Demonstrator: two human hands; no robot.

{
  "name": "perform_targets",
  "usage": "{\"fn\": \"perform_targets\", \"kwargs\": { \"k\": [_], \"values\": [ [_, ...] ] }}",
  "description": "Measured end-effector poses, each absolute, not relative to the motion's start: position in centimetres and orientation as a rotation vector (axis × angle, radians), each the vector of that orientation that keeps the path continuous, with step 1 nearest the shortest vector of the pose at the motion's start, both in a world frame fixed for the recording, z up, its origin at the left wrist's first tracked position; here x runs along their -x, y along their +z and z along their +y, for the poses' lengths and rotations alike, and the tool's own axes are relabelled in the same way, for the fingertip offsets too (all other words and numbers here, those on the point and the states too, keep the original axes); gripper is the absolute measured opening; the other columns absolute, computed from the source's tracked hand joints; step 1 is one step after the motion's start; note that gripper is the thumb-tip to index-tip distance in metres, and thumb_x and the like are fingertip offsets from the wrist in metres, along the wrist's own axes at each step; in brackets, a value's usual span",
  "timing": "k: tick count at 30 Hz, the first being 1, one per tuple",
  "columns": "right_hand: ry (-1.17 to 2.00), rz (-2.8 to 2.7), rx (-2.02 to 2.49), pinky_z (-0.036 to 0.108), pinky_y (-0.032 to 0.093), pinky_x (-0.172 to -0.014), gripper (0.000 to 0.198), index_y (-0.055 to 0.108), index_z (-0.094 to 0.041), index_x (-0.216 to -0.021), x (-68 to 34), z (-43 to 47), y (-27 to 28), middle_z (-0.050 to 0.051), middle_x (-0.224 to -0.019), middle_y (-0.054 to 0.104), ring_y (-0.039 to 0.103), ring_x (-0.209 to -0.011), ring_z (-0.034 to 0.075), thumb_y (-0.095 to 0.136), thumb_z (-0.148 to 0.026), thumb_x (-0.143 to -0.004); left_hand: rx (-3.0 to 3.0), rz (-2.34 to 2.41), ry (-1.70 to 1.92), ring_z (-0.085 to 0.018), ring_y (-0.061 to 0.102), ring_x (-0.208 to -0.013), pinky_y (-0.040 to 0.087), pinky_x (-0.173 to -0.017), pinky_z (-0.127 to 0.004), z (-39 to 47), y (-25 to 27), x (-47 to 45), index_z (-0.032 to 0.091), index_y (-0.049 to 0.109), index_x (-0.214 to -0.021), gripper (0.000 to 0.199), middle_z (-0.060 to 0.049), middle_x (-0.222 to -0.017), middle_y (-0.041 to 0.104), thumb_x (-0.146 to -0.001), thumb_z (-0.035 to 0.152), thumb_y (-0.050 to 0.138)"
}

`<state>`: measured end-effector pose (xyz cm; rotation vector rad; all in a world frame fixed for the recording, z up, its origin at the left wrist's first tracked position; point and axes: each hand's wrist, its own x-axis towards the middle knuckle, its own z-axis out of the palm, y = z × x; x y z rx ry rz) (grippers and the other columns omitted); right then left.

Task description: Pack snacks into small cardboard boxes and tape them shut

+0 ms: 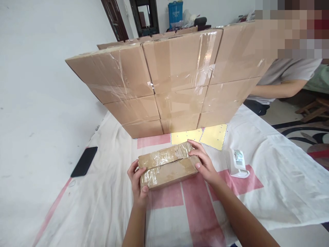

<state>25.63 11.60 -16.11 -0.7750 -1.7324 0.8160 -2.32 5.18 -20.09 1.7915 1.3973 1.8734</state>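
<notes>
A flat brown cardboard box (171, 170), patched with shiny clear tape, lies between my hands over the cloth-covered table. My left hand (138, 180) grips its left end, thumb at the front lower corner and fingers on the upper side. At the right end, my right hand (204, 163) holds it with the thumb on the front part and the fingers over the far corner. A raised strip or flap runs along the far part of the box's top. What is inside the box cannot be seen.
A tall wall of taped cardboard boxes (180, 68) stands just beyond. Yellow scalloped papers (214, 136) lie at its foot. A white tape dispenser (238, 163) sits at right, a black phone (84, 161) at left. Another person's arm (277, 90) shows behind the wall's right side.
</notes>
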Motion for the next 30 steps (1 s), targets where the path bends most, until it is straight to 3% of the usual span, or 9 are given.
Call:
{"fn": "perform_targets", "kwargs": {
  "k": [9,17,23,27,30],
  "values": [
    [0.745,-1.828,0.815,0.056,0.036,-0.117,0.045,0.064,-0.026,-0.112,-25.9,11.6,-15.6,0.012,-0.155,0.042,0.041,-0.144,0.034,0.042,-0.063,-0.099,-1.895,1.492,1.738,-0.033,0.046,-0.133,0.042,-0.109,-0.053,5.1,-19.0,2.9,0.025,0.068,-0.115,0.046,-0.01,-0.15,0.042,-0.095,0.059,0.045],
    [0.659,-1.874,0.81,0.055,0.04,-0.114,0.042,0.065,-0.025,-0.111,-26.3,11.6,-15.1,0.014,-0.152,0.046,0.046,-0.14,0.034,0.043,-0.06,-0.1,-1.99,1.501,1.616,-0.034,0.045,-0.133,0.042,-0.106,-0.053,5.0,-17.3,3.6,0.025,0.068,-0.109,0.035,-0.01,-0.15,0.044,-0.096,0.049,0.048],
    [0.727,-1.847,0.799,0.055,0.035,-0.119,0.05,0.063,-0.027,-0.125,-26.7,11.5,-15.6,0.012,-0.157,0.04,0.039,-0.146,0.034,0.042,-0.064,-0.099,-2.414,1.741,1.3,-0.037,0.046,-0.128,0.036,-0.105,-0.054,4.4,-13.2,3.4,0.025,0.068,-0.104,0.022,-0.011,-0.144,0.055,-0.087,0.039,0.065],
    [0.741,-1.834,0.775,0.056,0.032,-0.121,0.057,0.06,-0.029,-0.133,-26.8,11.4,-16.0,0.011,-0.159,0.038,0.036,-0.148,0.034,0.04,-0.069,-0.098,-2.71,1.644,1.022,-0.036,0.054,-0.122,0.031,-0.106,-0.052,4.5,-11.2,1.7,0.028,0.068,-0.116,0.042,-0.008,-0.134,0.066,-0.081,0.05,0.075],
    [0.74,-1.831,0.761,0.056,0.031,-0.121,0.058,0.057,-0.03,-0.139,-27.0,11.3,-16.0,0.01,-0.161,0.036,0.035,-0.149,0.034,0.04,-0.068,-0.098,-2.762,1.557,0.887,-0.035,0.058,-0.117,0.035,-0.101,-0.05,4.9,-11.1,0.8,0.029,0.064,-0.13,0.056,-0.008,-0.134,0.067,-0.082,0.056,0.075]
  ]
}}
